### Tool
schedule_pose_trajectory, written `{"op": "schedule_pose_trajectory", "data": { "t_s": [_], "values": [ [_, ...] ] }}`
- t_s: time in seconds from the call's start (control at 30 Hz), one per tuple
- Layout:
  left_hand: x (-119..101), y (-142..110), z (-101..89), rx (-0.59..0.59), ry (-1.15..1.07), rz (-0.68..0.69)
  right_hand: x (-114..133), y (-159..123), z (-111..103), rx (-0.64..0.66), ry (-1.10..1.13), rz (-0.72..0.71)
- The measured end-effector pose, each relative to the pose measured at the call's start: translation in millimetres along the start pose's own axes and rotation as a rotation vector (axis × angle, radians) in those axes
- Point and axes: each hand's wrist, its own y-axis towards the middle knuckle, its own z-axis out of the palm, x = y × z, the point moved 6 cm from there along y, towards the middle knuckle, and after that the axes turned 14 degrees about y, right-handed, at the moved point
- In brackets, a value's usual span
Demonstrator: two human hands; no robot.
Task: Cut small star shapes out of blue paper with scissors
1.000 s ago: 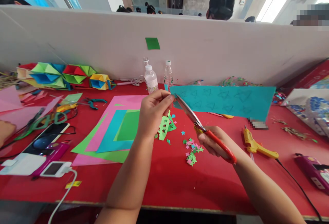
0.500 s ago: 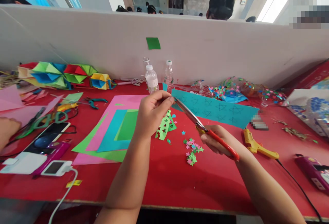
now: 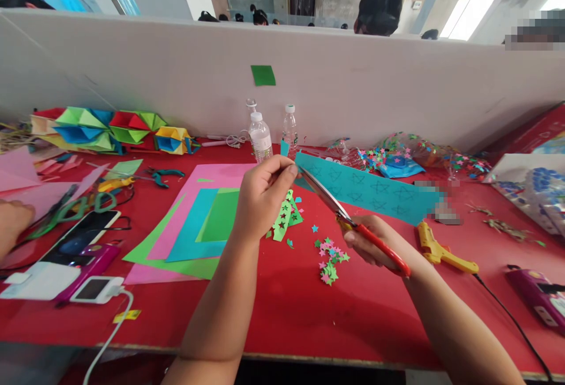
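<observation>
Between the fingertips and thumb of my left hand (image 3: pixel 265 193) is pinched the left end of a blue paper strip (image 3: pixel 375 188). Outlined stars are drawn along the strip, which stretches to the right above the table. My right hand (image 3: pixel 375 238) grips red-handled scissors (image 3: pixel 324 193), their blades pointing up and left to the paper beside my left fingertips. How far the blades are parted cannot be made out. Below the hands lie a small pile of cut paper stars (image 3: pixel 329 258) and green scraps with star-shaped holes (image 3: pixel 281 220).
Stacked coloured sheets (image 3: pixel 176 249) lie left of my left forearm. At right rests a yellow glue gun (image 3: pixel 448 252) with a cord. Plastic bottles (image 3: pixel 261 138) stand by the partition (image 3: pixel 198 73). Another person's hand (image 3: pixel 15 223), green-handled scissors (image 3: pixel 83 208) and a phone (image 3: pixel 82 238) are at left.
The free right end of the blue strip hangs slightly lower. Both hands and the scissors hold nearly the same position.
</observation>
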Motion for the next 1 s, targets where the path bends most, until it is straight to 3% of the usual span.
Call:
{"op": "schedule_pose_trajectory", "data": {
  "t_s": [1.0],
  "values": [
    [1.0,1.0,-4.0,-0.024,-0.004,-0.011,-3.3,-2.6,-5.3,0.0,0.02,0.0]
  ]
}}
